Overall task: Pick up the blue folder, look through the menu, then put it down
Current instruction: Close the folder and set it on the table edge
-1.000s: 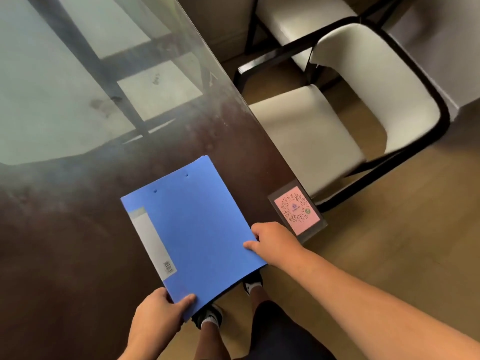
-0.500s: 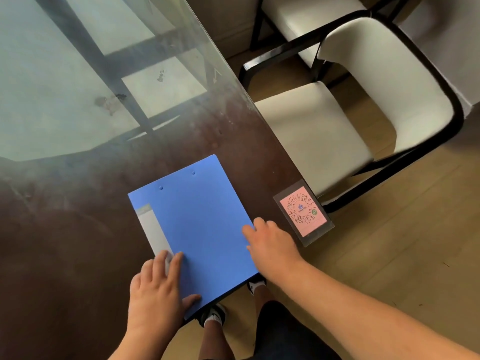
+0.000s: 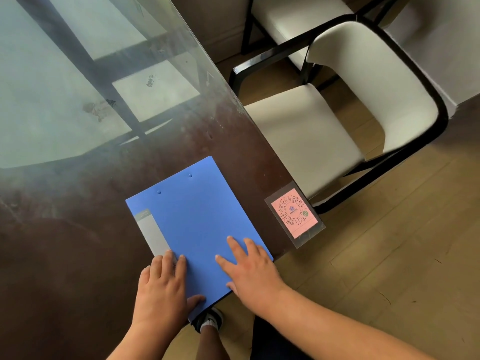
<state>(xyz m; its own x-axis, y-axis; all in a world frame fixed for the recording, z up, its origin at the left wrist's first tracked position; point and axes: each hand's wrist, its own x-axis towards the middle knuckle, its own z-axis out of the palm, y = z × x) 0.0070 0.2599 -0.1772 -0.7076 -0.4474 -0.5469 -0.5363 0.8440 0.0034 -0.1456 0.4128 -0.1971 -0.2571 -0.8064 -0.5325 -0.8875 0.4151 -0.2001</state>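
Observation:
The blue folder (image 3: pixel 197 219) lies closed and flat on the dark glass-topped table (image 3: pixel 78 255), near the table's front corner, its near corner sticking out past the edge. A grey label strip runs along its left side. My left hand (image 3: pixel 163 287) rests flat on the folder's lower left part, fingers on the label strip, thumb on the cover. My right hand (image 3: pixel 249 268) lies flat on the lower right part, fingers spread. Neither hand grips the folder.
A pink QR-code card (image 3: pixel 293 213) in a clear sleeve lies at the table corner, right of the folder. Two white chairs with black frames (image 3: pixel 337 120) stand close to the table's right edge. Wooden floor (image 3: pixel 389 255) and my feet show below.
The folder has come down flat onto the table. Both hands went from gripping its near edges to lying flat on its cover; the right hand slid inward from the right edge.

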